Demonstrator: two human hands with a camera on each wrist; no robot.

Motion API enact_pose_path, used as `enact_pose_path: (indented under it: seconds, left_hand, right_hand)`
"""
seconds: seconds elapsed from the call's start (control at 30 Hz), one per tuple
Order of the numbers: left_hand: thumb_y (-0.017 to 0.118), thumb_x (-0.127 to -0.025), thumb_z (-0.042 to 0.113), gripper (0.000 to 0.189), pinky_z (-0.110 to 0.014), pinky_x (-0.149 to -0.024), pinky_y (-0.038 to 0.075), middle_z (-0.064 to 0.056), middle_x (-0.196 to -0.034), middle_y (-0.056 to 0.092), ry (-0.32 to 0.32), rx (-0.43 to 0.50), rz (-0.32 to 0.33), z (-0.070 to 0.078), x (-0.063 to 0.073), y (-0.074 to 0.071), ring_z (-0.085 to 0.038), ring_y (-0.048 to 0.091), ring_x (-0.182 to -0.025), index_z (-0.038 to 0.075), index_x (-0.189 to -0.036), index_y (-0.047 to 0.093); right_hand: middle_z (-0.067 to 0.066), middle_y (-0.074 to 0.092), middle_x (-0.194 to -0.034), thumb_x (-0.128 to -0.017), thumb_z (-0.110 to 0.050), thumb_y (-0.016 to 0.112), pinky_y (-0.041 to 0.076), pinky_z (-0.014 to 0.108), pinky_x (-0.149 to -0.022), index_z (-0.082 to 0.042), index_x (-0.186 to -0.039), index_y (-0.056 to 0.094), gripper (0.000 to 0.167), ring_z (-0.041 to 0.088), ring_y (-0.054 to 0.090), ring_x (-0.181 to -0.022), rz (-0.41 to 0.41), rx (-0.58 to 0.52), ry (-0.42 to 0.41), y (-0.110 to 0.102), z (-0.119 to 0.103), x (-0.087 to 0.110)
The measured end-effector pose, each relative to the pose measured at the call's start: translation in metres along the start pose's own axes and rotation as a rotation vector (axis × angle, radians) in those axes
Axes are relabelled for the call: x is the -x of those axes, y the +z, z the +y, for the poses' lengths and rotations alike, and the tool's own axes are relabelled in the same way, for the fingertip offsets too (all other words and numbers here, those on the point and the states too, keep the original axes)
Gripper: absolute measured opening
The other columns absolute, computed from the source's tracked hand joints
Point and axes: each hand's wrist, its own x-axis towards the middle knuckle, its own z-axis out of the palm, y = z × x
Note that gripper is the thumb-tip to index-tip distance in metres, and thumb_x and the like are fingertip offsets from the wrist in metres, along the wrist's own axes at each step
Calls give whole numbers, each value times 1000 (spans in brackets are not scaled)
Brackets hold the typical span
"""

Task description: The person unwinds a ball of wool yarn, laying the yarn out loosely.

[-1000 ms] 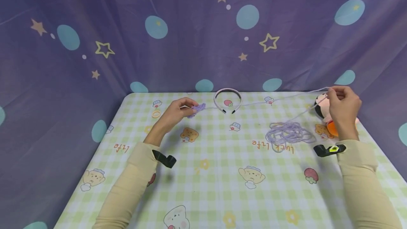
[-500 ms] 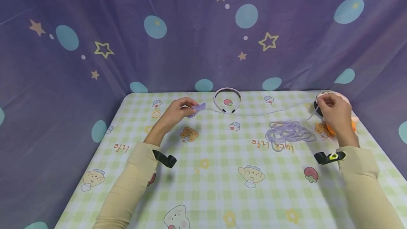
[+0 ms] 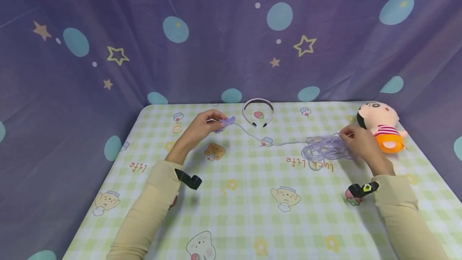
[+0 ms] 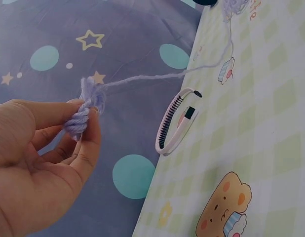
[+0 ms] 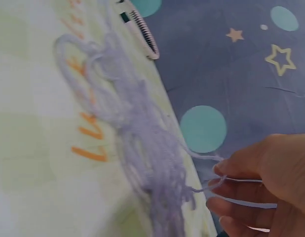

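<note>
My left hand [image 3: 202, 129] pinches a small wound bundle of lilac yarn [image 4: 81, 118] between thumb and fingers, held up over the back left of the table. From it a single strand [image 4: 142, 77] sags down to the cloth and runs right to a loose, tangled pile of the same yarn [image 3: 321, 151]. At the pile's right end is my right hand [image 3: 362, 145], thumb and index finger pinching a strand of yarn [image 5: 204, 157]. More yarn passes behind its fingers in the right wrist view, where the pile looks blurred.
A white headband [image 3: 259, 100] with black tips lies at the back middle. Right of my right hand is a plush doll [image 3: 382, 125] in orange shorts. A small yellowish ring [image 3: 177, 128] lies near the left hand. A checked cloth [image 3: 249, 212] covers the table; a purple curtain [image 3: 223, 67] hangs behind.
My right hand has come down and left from above the doll to the pile, uncovering the doll. The strand between the hands went from taut to slack. The left hand stays nearly still.
</note>
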Motion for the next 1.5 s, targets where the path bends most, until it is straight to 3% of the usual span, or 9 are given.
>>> enact_pose_path:
  seconds: [0.17, 0.37, 0.47, 0.73, 0.97, 1.5]
  left_hand:
    - [62, -93, 10, 23, -29, -77, 51, -13, -112, 59, -1, 2, -3, 2, 0, 0, -17, 60, -91, 3, -115, 61]
    - [62, -93, 11, 25, -42, -86, 49, -16, -114, 59, -7, 7, -8, 3, 0, -1, -18, 59, -92, 2, -116, 60]
    - [63, -93, 11, 25, -41, -85, 50, -15, -114, 59, -9, 1, -5, 4, 0, -1, -18, 59, -92, 3, -116, 61]
    - [62, -92, 8, 22, -40, -83, 51, -11, -109, 60, -1, 8, 2, 5, 1, 1, -17, 61, -91, 4, -114, 61]
    - [63, -92, 7, 21, -28, -76, 51, -9, -106, 60, -1, 6, 9, 4, 1, 1, -16, 61, -90, 4, -113, 62]
    - [62, -93, 8, 21, -29, -78, 51, -7, -105, 60, 0, 0, 10, 5, 4, 2, -16, 62, -92, 5, -113, 62]
  right_hand:
    - [24, 65, -99, -93, -15, 58, 46, 54, -80, 1, -105, 63, 21, 38, 59, -91, -19, 3, 1, 5, -2, -1]
    - [28, 59, -112, -91, -12, 58, 41, 60, -88, 3, -115, 59, 28, 45, 53, -104, 77, -47, -32, 0, -16, -4]
    - [29, 56, -114, -93, -12, 58, 41, 60, -88, 3, -117, 58, 29, 45, 52, -105, 118, -79, -59, -1, -28, -6]
    - [24, 61, -107, -89, -1, 61, 46, 54, -86, 4, -110, 62, 22, 39, 58, -98, 240, -219, -217, 20, -61, -19]
    - [22, 63, -106, -88, -1, 63, 50, 51, -83, 4, -109, 62, 22, 36, 60, -96, 199, -298, -326, 51, -100, -29]
    - [12, 66, -107, -91, -15, 66, 54, 43, -83, -2, -112, 65, 25, 27, 64, -96, 21, -388, -505, 120, -180, -27]
